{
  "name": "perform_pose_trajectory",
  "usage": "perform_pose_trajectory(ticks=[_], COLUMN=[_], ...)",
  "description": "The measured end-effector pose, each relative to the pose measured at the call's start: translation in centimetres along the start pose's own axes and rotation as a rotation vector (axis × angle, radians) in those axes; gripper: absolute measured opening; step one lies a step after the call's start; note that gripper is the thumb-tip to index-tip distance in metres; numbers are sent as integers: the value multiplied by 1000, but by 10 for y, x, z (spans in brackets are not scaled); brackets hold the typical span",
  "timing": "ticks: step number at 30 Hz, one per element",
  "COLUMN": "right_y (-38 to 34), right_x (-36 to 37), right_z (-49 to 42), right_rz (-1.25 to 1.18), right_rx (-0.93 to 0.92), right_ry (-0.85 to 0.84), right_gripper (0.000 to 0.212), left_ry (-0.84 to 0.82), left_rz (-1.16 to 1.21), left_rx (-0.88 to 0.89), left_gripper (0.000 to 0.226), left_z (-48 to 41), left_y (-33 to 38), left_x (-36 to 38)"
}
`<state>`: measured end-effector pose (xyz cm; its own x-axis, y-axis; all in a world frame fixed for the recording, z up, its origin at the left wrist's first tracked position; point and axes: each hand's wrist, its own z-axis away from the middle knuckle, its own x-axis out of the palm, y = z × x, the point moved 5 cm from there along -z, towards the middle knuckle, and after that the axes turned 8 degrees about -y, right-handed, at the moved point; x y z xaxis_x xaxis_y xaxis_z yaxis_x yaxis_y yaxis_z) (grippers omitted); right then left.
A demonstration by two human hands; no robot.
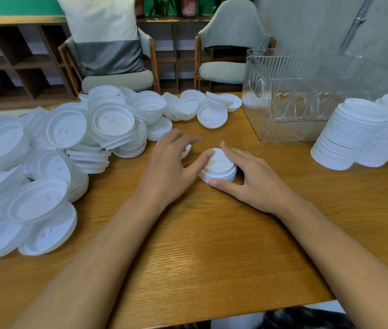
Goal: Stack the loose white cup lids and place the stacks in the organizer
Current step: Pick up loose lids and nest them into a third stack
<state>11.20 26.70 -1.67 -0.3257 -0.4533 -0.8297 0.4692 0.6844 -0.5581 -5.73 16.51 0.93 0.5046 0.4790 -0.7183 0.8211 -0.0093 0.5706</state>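
Head view: a person's two bare forearms reach over a wooden counter (200, 245) strewn with white cup lids.
Short stack: a short stack (220, 166) of nested lids sits on the counter at centre, between the two hands.
Right hand: the right hand (252, 178) holds the short stack, thumb tip at its near rim and fingers along its far side.
Right grip: clamped on the short stack.
Left hand: the left hand (169, 162) lies just left of the short stack, thumb tip touching its left edge.
Left grip: apart, with fingers stretched forward above a single lid (187, 150); motion blur hides whether they touch it.
Loose lids: a big heap of loose lids (57, 148) covers the left side of the counter and runs along its far edge.
Organizer: a clear ribbed organizer (307, 96) stands at the far right of the counter, well apart from the short stack.
Tall stacks: two tall stacks (349, 136) of lids stand side by side on the counter, in front of the organizer's right part and outside it.
Beyond the counter: two padded chairs (226, 43), the left one carrying a white and grey cushion (102, 36), and a dark shelf unit (15, 60).
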Motion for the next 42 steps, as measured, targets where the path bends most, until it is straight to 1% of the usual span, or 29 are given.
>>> perform_pose_trajectory(ticks=[2, 4, 6, 8, 10, 14, 18, 20, 22, 25, 30, 32, 33, 35, 37, 38, 39, 41, 42], right_y=[-1, -2, -2, -1, 0, -2, 0, 1, 3, 3, -1, -2, -2, -3, -2, -2, -3, -4, -4], right_x=[-2, -5, -6, -6, -5, -6, -6, -5, -5, -6, -7, -7, -8, -7, -7, -7, -8, -9, -9], right_z=[1, 2, 3, 3, 3, 3, 2, 2, 2, 2, 3, 3, 2, 2, 2, 2, 2, 2, 2], right_rz=[4, 8, -6, -27, -36, -57, -69, -79, -94, -111, -79, -76, -79, -91, -100, -104, -110, -117, -116], right_rx=[11, 25, 45, 61, 61, 62, 69, 68, 69, 71, 44, 51, 49, 37, 23, 17, 12, 5, 2], right_ry=[24, 49, 50, 25, 9, 20, 4, 0, 13, 43, 88, 94, 98, 104, 105, 106, 107, 114, 118], right_gripper=[98, 96, 97, 99, 99, 89, 90, 91, 93, 96, 86, 85, 85, 87, 91, 93, 94, 95, 95], left_ry=[14, -57, -96, -86, -73, -72, -47, 2, 61, 106, 122, 138, 132, 62, -15, -38, -42, -40, -42], left_rz=[-132, -227, -229, -221, -230, -238, -218, -145, 11, 236, 451, 577, 664, 841, 911, 867, 740, 379, 243], left_rx=[-44, -129, -154, -137, -123, -111, -66, -52, -54, -79, -154, -206, -242, -308, -339, -337, -303, -181, -129], left_gripper=[37, 35, 27, 16, 11, 11, 11, 11, 12, 14, 23, 23, 23, 27, 28, 28, 26, 23, 23], left_z=[-3, -6, -6, -6, -7, -6, -6, -6, -6, -5, -7, -8, -8, -8, -8, -7, -7, -6, -4], left_y=[-13, -27, -31, -29, -28, -26, -21, -18, -13, -7, -17, -19, -20, -17, -15, -14, -14, -11, -8], left_x=[-7, -5, -3, -3, -4, -3, -4, -6, -10, -13, -10, -11, -10, -2, 9, 12, 13, 13, 14])
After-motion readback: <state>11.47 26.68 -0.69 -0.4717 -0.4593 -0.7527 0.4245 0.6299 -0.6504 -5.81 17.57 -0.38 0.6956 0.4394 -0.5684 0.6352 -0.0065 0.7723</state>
